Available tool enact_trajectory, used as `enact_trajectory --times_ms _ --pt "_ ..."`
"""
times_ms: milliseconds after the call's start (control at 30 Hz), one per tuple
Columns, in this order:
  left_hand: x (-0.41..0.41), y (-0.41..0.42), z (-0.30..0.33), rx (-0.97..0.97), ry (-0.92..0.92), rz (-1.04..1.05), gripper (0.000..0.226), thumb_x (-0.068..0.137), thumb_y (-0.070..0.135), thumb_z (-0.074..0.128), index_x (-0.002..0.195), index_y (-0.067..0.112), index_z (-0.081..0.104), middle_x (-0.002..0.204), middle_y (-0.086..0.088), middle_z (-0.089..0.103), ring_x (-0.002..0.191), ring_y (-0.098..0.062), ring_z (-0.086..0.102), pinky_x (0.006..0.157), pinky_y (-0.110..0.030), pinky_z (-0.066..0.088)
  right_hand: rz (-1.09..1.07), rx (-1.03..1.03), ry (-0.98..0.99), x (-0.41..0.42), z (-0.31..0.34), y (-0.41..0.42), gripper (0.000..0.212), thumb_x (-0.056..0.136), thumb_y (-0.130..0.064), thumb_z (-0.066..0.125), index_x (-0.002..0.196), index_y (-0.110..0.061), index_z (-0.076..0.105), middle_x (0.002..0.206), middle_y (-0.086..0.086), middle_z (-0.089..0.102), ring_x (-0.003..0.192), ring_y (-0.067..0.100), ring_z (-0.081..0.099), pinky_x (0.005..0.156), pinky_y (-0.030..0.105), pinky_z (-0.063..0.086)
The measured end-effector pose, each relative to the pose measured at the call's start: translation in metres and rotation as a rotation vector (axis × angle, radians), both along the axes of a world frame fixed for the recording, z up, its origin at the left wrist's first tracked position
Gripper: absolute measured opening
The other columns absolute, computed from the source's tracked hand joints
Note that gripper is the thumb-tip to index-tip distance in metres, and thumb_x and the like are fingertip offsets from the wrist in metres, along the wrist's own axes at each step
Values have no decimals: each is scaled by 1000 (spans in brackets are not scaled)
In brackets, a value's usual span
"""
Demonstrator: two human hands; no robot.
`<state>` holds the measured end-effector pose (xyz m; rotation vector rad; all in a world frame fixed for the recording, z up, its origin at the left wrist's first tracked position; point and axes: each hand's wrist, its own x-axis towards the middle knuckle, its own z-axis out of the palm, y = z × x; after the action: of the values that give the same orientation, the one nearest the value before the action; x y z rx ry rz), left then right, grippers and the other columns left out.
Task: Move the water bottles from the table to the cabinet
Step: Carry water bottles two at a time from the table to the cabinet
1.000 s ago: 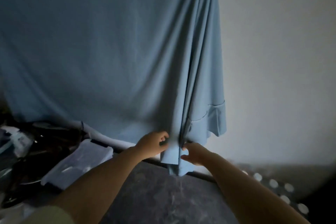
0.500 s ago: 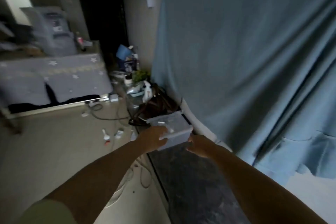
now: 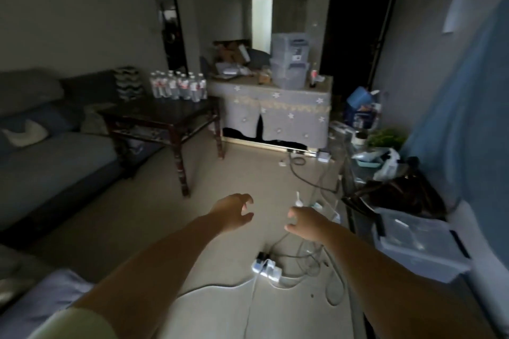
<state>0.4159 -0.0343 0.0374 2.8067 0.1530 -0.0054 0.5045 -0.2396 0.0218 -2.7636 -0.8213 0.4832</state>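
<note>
The fingers [image 3: 246,202] of the left hand [image 3: 230,212] are loosely curled and apart, as are those of the right hand [image 3: 304,221]; nothing is held. The water bottles [image 3: 178,87] are seen standing upright in a cluster on the far corner of the dark worktop [image 3: 165,113], well apart from both hands, ahead and to the left. The left hand is judged the nearer to the worktop, only slightly.
</note>
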Motion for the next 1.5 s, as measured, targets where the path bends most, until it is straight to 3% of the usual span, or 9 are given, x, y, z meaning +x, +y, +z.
enact_trajectory --times_ms 367,700,933,1233,1500 --pt "-136 204 16 20 15 257 39 91 33 53 129 27 53 127 3 60 113 -16 58 92 -27 47 188 59 38 -81 7 237 53 97 -38 54 142 -12 43 144 12 46 130 27 47 104 32 39" --pt "-167 326 17 76 14 520 43 92 34 43 134 29 48 136 1 52 121 -20 51 86 -30 43 303 95 -115 -108 18 384 47 97 -36 53 139 -15 46 136 12 48 125 29 50 100 36 44" --pt "-130 390 -1 44 34 591 43 88 34 49 131 29 50 130 2 56 117 -19 54 87 -30 46 351 68 -150 -62 12 450 46 97 -33 53 139 -16 44 138 11 47 125 28 50 101 37 45" --pt "-13 492 25 2 -12 648 46 90 32 51 135 24 48 134 -2 53 119 -22 53 92 -31 47 402 64 -203 64 39 552 47 95 -34 56 138 -17 45 137 10 48 126 28 50 100 38 45" --pt "58 549 1 -12 49 633 46 91 36 51 135 24 46 132 -3 54 120 -23 52 91 -31 45 411 17 -180 140 26 623 48 95 -35 56 138 -18 45 135 10 49 125 28 50 99 37 45"
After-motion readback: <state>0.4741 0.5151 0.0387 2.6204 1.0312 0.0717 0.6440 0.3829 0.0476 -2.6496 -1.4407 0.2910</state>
